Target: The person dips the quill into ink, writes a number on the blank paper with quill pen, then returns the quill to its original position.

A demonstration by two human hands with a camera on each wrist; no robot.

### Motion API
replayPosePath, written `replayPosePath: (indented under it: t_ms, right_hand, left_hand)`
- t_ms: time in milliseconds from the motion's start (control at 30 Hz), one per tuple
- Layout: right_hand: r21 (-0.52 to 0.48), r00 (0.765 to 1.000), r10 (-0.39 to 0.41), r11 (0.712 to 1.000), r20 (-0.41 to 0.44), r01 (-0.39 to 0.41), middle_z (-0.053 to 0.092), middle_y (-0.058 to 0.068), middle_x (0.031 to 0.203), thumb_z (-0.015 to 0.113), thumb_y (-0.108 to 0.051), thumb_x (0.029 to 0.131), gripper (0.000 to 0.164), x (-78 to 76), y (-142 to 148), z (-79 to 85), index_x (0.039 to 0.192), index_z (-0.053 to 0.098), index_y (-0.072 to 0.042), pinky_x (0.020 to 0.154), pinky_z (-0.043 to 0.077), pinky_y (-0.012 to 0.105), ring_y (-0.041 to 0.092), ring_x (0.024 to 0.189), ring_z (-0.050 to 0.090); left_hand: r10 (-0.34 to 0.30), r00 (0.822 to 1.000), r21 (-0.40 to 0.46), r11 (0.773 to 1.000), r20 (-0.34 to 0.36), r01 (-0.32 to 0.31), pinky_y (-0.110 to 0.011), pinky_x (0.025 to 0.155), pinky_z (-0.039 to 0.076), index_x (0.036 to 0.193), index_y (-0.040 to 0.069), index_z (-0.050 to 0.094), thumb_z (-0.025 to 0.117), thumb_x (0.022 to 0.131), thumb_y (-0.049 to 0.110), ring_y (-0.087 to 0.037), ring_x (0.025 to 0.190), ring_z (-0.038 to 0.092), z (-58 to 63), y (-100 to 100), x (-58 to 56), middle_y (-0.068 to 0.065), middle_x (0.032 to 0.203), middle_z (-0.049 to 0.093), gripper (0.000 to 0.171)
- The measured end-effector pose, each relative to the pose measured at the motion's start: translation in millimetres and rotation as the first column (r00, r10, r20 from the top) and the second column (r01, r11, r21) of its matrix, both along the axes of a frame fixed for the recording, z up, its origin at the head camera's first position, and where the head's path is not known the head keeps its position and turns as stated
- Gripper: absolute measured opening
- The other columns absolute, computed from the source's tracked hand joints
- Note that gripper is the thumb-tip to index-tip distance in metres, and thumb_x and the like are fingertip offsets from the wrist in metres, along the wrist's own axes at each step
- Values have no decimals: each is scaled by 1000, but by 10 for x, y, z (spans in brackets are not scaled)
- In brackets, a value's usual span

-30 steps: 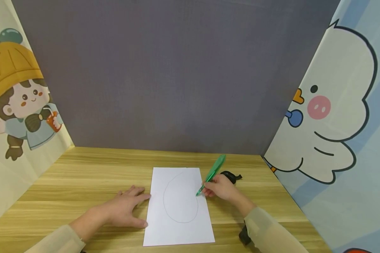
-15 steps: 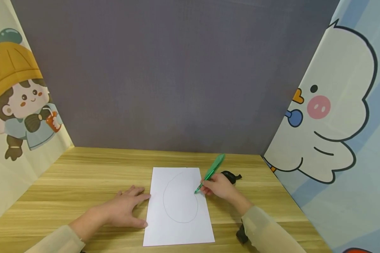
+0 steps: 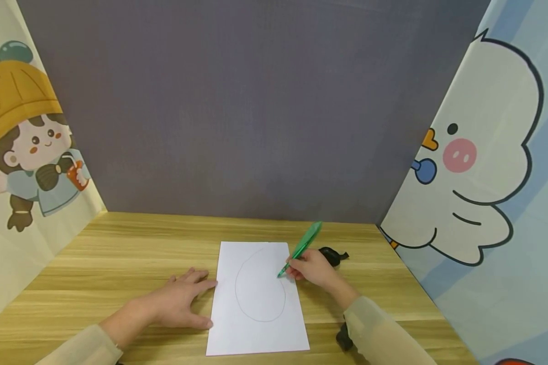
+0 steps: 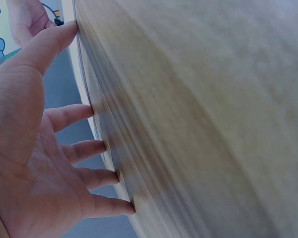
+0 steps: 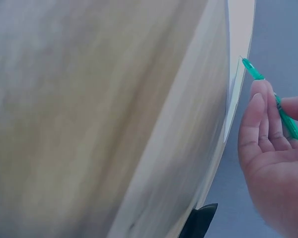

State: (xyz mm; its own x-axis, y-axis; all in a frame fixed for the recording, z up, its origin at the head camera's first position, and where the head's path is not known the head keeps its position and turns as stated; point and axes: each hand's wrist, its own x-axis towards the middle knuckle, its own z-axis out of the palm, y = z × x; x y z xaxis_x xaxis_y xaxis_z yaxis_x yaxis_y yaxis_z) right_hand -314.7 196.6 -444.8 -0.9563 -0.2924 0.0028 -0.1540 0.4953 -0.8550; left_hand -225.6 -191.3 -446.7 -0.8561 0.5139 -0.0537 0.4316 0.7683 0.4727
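A white sheet of paper (image 3: 228, 334) lies upright before me on the wooden table, bearing a thin oval line with a gap at its upper right. My right hand (image 3: 314, 268) pinches a green pen (image 3: 307, 239) with a broad leaf-like top; its tip is on the sheet at the end of the line. In the right wrist view the green pen (image 5: 288, 121) passes between thumb and fingers. My left hand (image 3: 175, 303) lies spread, thumb and index finger at the paper's left edge. The left wrist view shows the fingertips (image 4: 111, 206) pressing on the tabletop.
Behind the right hand a small black object (image 3: 332, 255) sits on the wooden table (image 3: 155, 238). Another black piece (image 3: 344, 337) shows beside the right sleeve. A dark grey panel (image 3: 242, 111) rises at the back, with cartoon-printed walls on both sides.
My right hand has moved the pen slightly up and to the left, and the line on the right side of the oval has grown longer. The left hand has stayed still.
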Motion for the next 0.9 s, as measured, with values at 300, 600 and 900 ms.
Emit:
replayPosePath:
  t_ms: [300, 600, 900]
  right_hand:
    - [12, 1000, -3, 1000, -7, 3, 82, 9, 94, 65, -14, 109, 22, -15, -67, 5, 113, 78, 3, 77, 68, 36, 16, 83, 77]
    - [18, 1000, -11, 1000, -13, 11, 83, 9, 92, 67, -17, 108, 22, -36, -117, -9, 110, 79, 1, 75, 67, 36, 17, 82, 76]
    - [25, 1000, -8, 1000, -19, 9, 82, 7, 91, 66, -17, 108, 22, -47, -153, -12, 109, 80, 0, 75, 66, 36, 16, 82, 75]
  left_hand:
    - [4, 1000, 3, 1000, 12, -4, -93, 117, 18, 161, 12, 55, 89, 83, 59, -63, 161, 26, -2, 2, 1, -28, 172, 39, 97]
    - [5, 1000, 4, 1000, 7, -5, -94, 116, 18, 160, 12, 55, 90, 82, 59, -64, 160, 26, -7, 2, 0, -29, 171, 39, 98]
    - [1, 1000, 2, 1000, 11, -1, -94, 116, 18, 161, 12, 54, 89, 83, 60, -64, 160, 26, -12, -1, -7, -29, 171, 39, 98]
